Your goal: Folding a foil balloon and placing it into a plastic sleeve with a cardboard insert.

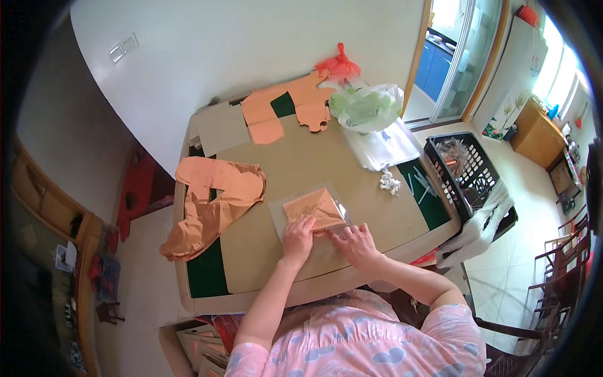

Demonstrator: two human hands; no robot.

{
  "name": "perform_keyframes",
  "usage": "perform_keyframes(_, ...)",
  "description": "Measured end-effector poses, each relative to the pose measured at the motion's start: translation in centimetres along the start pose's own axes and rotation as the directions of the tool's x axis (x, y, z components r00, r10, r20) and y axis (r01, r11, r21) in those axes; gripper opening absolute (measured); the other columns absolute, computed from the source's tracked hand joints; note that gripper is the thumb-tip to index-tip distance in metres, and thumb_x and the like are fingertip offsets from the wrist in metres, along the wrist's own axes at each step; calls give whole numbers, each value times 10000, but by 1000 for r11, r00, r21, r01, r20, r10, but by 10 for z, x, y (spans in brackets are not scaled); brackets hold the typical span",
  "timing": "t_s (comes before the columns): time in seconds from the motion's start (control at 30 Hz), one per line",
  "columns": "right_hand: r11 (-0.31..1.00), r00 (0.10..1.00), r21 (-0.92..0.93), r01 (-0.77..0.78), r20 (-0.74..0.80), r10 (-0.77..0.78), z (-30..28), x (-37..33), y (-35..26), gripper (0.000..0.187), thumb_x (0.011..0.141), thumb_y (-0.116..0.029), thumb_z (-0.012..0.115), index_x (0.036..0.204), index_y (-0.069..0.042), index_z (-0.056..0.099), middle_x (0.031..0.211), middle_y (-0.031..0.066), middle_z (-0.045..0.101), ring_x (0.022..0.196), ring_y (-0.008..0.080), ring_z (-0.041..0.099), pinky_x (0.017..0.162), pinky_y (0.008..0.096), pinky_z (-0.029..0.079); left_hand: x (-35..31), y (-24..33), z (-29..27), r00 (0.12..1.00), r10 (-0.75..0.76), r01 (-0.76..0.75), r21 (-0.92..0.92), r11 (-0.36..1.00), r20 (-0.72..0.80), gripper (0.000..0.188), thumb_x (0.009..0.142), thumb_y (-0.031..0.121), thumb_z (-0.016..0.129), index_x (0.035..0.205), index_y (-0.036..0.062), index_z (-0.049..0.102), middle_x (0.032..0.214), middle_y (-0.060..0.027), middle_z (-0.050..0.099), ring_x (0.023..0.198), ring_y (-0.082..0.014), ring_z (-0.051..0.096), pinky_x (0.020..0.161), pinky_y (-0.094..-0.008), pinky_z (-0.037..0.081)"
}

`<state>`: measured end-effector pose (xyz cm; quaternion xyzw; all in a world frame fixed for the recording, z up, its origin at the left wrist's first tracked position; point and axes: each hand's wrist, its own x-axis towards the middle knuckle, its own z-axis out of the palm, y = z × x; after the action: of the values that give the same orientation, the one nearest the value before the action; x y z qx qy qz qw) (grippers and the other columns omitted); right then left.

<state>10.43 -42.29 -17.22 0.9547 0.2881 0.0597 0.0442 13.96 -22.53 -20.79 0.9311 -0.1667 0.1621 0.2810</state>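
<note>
On the brown board in front of me lies a flat, copper-coloured folded foil packet (pixel 316 209) with small print on its upper face. A clear plastic sleeve (pixel 276 217) lies around or under it; its edges show at left and right. My left hand (pixel 298 239) is on the packet's lower left corner, with its fingers bent onto it. At the lower right edge my right hand (pixel 357 244) pinches the sleeve, its fingertips partly hidden. Between the hands a bit of copper foil shows. To the left lies a crumpled, copper-coloured foil balloon (pixel 220 195), uninflated.
Another flat foil balloon (pixel 259 116) lies at the table's far side. Far right are a white-green plastic bag (pixel 369 107), clear sleeves (pixel 383 151) and a white curled ribbon (pixel 389 183). A black crate (pixel 468 163) stands off the right edge, with pale strands hanging over it.
</note>
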Motion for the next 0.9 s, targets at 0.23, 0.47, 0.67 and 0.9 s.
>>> perform_keyframes(0.23, 994, 997, -93, 65, 51, -60, 8, 5, -4, 541, 870, -196, 525, 1403, -235, 441, 1001, 89, 580, 946, 237, 569, 861, 430, 372, -3, 1, 7, 995, 43, -37, 70, 997, -87, 236, 883, 121, 563, 1099, 74, 644, 1111, -104, 659, 1100, -273, 597, 949, -418, 444)
perform_keyframes(0.47, 997, 997, 54, -61, -32, 63, 8, 12, -21, 501, 869, -151, 504, 1361, -238, 468, 952, 78, 584, 878, 221, 590, 805, 409, 372, -3, -7, 15, 992, 58, -51, 69, 996, -110, 236, 895, 122, 549, 1105, 82, 648, 1113, -107, 658, 1097, -279, 597, 948, -417, 448)
perform_keyframes(0.67, 991, 991, 26, -128, -39, 129, 11, 33, -31, 368, 871, -169, 493, 1232, -189, 559, 890, 96, 659, 855, 246, 653, 896, 436, 387, 4, -9, 5, 999, -43, 44, -96, 994, 6, 242, 881, 104, 550, 1095, 66, 655, 1103, -138, 656, 1049, -324, 606, 903, -404, 486)
perform_keyframes(0.9, 985, 989, 90, -147, -21, 149, 32, 39, -32, 189, 875, -224, 510, 1021, -146, 601, 737, 65, 670, 708, 249, 679, 1001, 515, 348, 5, -2, 10, 997, 0, -7, -106, 994, -73, 220, 873, 104, 567, 1062, 73, 675, 1087, -125, 666, 1009, -324, 618, 879, -407, 489)
